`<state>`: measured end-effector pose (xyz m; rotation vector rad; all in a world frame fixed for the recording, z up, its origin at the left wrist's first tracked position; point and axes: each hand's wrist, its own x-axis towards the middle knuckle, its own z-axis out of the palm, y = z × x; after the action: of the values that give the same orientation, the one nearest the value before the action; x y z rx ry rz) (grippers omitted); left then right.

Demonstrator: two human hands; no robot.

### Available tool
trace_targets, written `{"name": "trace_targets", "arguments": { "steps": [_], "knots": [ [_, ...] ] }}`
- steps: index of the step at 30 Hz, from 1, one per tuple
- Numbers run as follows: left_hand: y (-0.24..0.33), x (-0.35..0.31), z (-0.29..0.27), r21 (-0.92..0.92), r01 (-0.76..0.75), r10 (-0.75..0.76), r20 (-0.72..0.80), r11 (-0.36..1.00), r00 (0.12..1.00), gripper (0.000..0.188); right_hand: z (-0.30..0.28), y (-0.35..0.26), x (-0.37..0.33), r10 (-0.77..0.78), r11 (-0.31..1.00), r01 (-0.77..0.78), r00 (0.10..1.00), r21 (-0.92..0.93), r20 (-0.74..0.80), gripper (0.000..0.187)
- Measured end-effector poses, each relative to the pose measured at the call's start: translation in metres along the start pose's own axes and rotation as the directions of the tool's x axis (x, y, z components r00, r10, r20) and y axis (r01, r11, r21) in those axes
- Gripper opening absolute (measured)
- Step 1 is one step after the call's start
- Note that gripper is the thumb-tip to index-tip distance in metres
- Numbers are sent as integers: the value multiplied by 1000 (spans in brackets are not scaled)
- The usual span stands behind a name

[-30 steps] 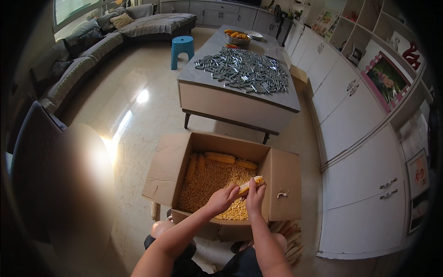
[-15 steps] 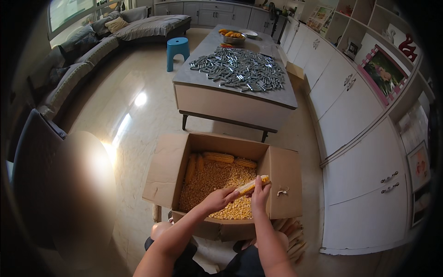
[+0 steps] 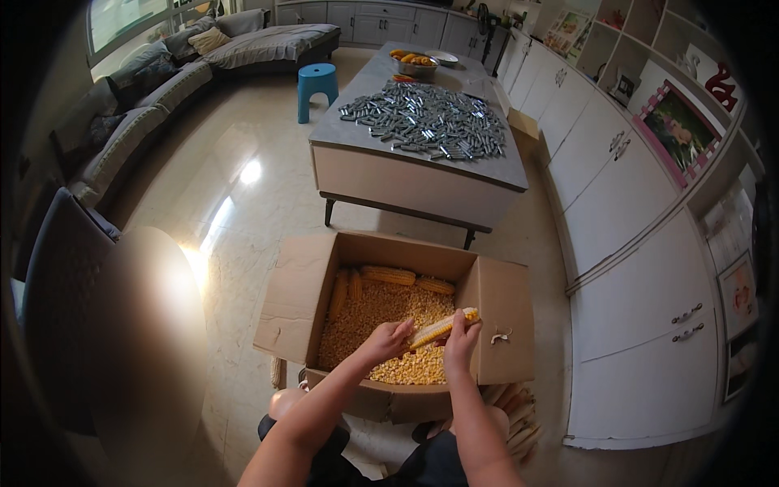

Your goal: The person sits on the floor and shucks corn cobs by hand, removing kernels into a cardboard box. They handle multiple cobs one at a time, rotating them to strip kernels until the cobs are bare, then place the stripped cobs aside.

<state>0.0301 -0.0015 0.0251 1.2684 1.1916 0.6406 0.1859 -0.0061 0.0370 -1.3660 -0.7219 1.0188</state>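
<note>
A partly shelled corn cob slants above the open cardboard box, its far end up to the right. My right hand grips it near that upper end. At the lower end, the fingers of my left hand are closed against it. One side of the cob looks pale and bare, while rows of yellow kernels stay along its edge and tip. Loose kernels cover the bottom of the box. Whole ears of corn lie along its far and left walls.
Beyond the box stands a table covered with many small metal cylinders and a bowl of corn. Bare cobs lie on the floor at right. A blue stool and white cabinets stand around.
My left hand has shifted slightly and its thumb is raised more. The cob has turned a little, showing more of its bare side. The view has moved slightly.
</note>
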Motion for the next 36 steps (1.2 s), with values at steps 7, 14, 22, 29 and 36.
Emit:
{"name": "trace_targets", "arguments": {
  "steps": [7, 14, 22, 29, 36],
  "knots": [
    [13, -14, -3, 400, -304, 319, 31, 865, 947, 37, -7, 5, 14, 81, 997, -81, 988, 9, -130, 33],
    [7, -13, 7, 535, -193, 283, -90, 822, 955, 32, -4, 2, 9, 60, 997, -64, 994, -38, -89, 35],
    [0, 1, -11, -95, -41, 47, 55, 995, 997, 41, -10, 7, 16, 67, 998, -67, 990, 3, -128, 37],
    [12, -15, -8, 247, -293, 287, 59, 924, 956, 37, -16, 2, 26, 144, 989, -150, 969, -16, -203, 42],
    [9, -15, -2, 249, -178, 211, -112, 952, 971, 34, -13, 2, 20, 114, 992, -120, 982, -27, -152, 42]
  ]
}}
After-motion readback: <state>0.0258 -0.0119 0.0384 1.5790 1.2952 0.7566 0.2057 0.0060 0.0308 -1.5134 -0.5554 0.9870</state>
